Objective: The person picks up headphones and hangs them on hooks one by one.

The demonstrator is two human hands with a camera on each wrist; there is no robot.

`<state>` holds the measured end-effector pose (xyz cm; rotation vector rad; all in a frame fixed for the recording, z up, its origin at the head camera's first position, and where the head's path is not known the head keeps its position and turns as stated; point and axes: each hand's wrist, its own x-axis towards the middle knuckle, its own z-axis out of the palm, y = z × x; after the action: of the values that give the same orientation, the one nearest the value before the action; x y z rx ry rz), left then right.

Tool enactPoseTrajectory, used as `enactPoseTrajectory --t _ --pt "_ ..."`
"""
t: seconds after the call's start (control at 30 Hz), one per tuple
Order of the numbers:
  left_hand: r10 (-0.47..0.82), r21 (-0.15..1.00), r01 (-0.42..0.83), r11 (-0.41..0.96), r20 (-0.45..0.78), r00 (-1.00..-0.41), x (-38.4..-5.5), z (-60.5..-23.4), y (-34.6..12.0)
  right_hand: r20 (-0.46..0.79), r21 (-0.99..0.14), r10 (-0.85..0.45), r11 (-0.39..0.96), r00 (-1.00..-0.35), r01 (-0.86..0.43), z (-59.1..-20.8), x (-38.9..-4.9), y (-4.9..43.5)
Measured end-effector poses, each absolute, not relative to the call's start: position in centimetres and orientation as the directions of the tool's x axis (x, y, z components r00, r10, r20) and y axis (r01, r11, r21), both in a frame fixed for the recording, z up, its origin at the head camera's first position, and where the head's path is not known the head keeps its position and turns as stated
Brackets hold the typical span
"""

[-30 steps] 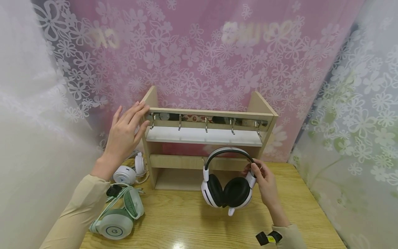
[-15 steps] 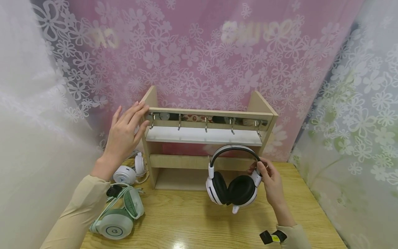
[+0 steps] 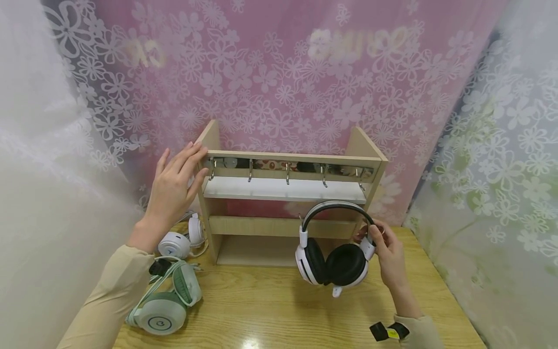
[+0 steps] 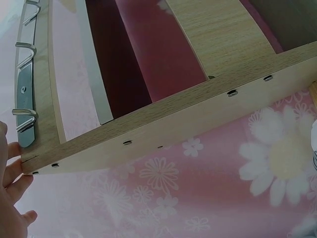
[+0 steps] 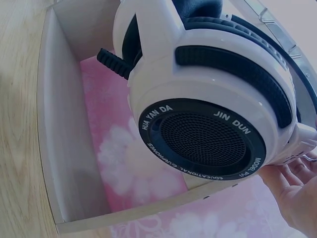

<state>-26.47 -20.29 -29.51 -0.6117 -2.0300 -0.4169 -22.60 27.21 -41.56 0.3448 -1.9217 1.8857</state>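
White over-ear headphones (image 3: 346,264) with black ear pads hang from my right hand (image 3: 389,254), in front of the wooden shelf's right half. That hand grips the right end of the headband, just above the ear cup. In the right wrist view the cup's round black grille (image 5: 203,139) fills the middle. My left hand (image 3: 172,186) rests with straight fingers on the upper left corner of the wooden shelf (image 3: 283,226). A metal strip with several hooks (image 3: 287,174) runs along the shelf's top board; its hooks carry nothing.
Green headphones (image 3: 161,312) with a wrapped cable lie on the wooden table (image 3: 261,310) below my left forearm. Behind them, white headphones (image 3: 174,245) lie against the shelf's left side. Floral curtains (image 3: 279,72) enclose the back and both sides.
My right hand has carried the white headphones to the right and slightly up. My left hand has stayed on the shelf corner.
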Motion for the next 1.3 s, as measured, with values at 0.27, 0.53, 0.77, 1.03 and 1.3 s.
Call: enactPoseTrajectory --t 0.27,0.53,0.77,1.03,1.3 --pt "0.252 0.048 0.572 0.819 0.866 -0.433 -26.5 -29.5 -20.3 0.498 -0.866 0.088 0.008 -0.863 -0.499 -41.2 -22.6 27.9" --pt "0.250 0.049 0.571 0.819 0.865 -0.434 -26.5 -29.6 -20.3 0.528 -0.848 0.062 -0.016 -0.847 -0.530 -40.6 -22.2 28.1" --pt "0.247 0.054 0.572 0.819 0.866 -0.435 -26.5 -29.6 -20.3 0.553 -0.833 0.011 -0.015 -0.833 -0.553 -39.8 -22.0 28.6" --pt "0.245 0.053 0.574 0.817 0.869 -0.430 -26.6 -29.5 -20.3 0.572 -0.820 -0.015 -0.021 -0.820 -0.571 -38.4 -21.7 29.0" --pt "0.248 0.051 0.574 0.817 0.868 -0.430 -26.5 -29.5 -20.3 0.584 -0.812 -0.015 -0.019 -0.811 -0.584 -37.3 -21.4 29.2"
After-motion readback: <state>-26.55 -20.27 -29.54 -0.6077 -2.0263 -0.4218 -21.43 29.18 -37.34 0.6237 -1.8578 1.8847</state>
